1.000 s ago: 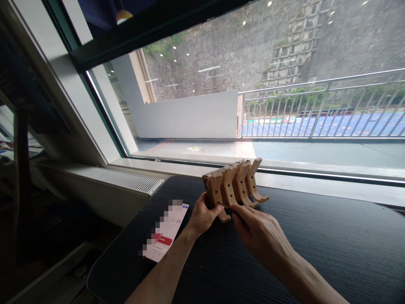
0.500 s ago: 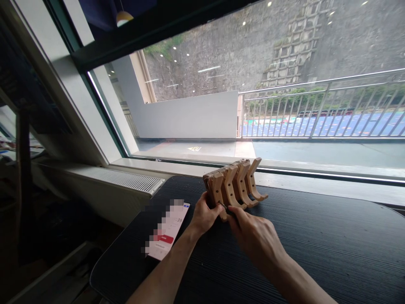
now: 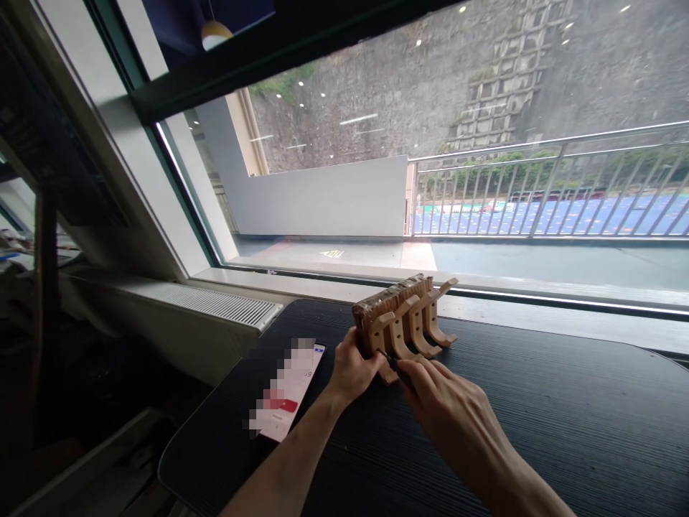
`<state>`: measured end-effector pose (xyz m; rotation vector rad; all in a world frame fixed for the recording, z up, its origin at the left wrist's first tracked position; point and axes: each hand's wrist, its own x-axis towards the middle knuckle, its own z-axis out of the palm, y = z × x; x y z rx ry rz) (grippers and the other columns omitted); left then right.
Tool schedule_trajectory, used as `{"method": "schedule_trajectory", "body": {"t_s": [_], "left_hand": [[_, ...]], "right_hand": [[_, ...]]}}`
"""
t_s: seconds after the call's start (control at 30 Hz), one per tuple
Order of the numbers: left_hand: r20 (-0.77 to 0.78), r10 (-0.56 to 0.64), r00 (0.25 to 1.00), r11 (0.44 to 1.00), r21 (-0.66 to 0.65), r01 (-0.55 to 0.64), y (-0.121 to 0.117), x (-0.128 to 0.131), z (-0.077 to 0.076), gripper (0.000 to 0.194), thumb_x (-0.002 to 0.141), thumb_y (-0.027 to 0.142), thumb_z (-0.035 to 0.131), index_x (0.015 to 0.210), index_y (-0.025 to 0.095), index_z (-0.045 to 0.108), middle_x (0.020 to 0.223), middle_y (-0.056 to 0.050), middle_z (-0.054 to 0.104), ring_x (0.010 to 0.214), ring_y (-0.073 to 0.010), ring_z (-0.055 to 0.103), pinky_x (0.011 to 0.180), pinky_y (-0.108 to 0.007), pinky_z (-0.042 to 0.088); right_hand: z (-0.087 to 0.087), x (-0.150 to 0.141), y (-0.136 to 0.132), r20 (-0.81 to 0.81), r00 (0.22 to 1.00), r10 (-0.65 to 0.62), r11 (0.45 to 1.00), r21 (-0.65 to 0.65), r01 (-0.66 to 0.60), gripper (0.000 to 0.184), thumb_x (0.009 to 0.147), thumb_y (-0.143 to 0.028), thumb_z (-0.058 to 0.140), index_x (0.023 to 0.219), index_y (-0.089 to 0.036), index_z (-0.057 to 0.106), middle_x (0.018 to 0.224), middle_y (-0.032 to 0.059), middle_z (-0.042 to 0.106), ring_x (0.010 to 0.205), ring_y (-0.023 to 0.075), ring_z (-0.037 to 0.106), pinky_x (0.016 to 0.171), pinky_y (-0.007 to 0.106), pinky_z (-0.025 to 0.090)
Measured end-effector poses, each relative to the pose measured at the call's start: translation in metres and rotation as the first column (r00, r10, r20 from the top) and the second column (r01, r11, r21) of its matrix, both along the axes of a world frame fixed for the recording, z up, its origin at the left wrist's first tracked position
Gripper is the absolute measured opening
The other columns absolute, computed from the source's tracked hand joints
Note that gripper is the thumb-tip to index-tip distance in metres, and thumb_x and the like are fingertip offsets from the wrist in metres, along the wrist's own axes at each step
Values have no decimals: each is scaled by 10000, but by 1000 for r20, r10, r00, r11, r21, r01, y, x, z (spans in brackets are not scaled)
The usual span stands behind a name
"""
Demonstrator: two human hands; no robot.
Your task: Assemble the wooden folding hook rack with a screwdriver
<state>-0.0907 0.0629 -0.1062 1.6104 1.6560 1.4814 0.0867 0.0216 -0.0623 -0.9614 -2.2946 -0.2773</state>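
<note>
A wooden hook rack [image 3: 414,327] stands tilted on the dark table, several curved hooks with small holes along its front and a rough, ragged-edged block behind them. My left hand [image 3: 352,370] grips its near left end, the thumb on the nearest hook. Closed round a slim dark tool [image 3: 392,361] is my right hand [image 3: 446,402]. The tool's thin tip meets the lower part of that same hook, beside my left thumb. Fingers hide most of the handle, so I cannot tell its exact kind.
A phone [image 3: 288,395] with a lit, partly blurred screen lies left of my left forearm. Beyond the black table [image 3: 565,402] run a window sill [image 3: 323,287] and a large window. A white vented radiator cover [image 3: 215,305] adjoins the table's left side.
The rack has tipped so its top turns away from the window and more of the block's ragged top edge shows. Both hands stay on, with the tool tip still at the nearest hook.
</note>
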Motion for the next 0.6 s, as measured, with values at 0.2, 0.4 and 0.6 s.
{"method": "schedule_trajectory", "body": {"t_s": [0.2, 0.4, 0.6], "left_hand": [[-4, -29, 1000, 1000, -11, 29, 4, -1, -7, 264, 665, 195, 668, 905, 198, 559, 842, -15, 661, 762, -160, 619, 706, -249, 475], [-61, -6, 998, 1000, -14, 6, 4, -3, -9, 274, 664, 218, 666, 917, 190, 562, 843, -21, 653, 775, -170, 613, 713, -264, 470], [-93, 34, 995, 999, 2, -34, 4, -2, -9, 287, 631, 223, 674, 896, 186, 570, 858, -28, 636, 820, -190, 598, 742, -292, 460]], "right_hand": [[-16, 1, 5, -5, 1000, -17, 1000, -14, 17, 169, 859, -99, 445, 947, -195, 553, 789, 22, 635, 691, 165, 604, 582, 270, 384], [-19, -1, 8, -187, 968, -169, 962, -243, 121, 110, 891, -249, 443, 930, -202, 535, 682, -6, 666, 591, 157, 638, 522, 255, 381], [-12, 4, 4, -133, 967, -216, 949, -263, 176, 118, 850, -255, 485, 952, -206, 521, 687, -15, 662, 619, 175, 650, 533, 263, 378]]}}
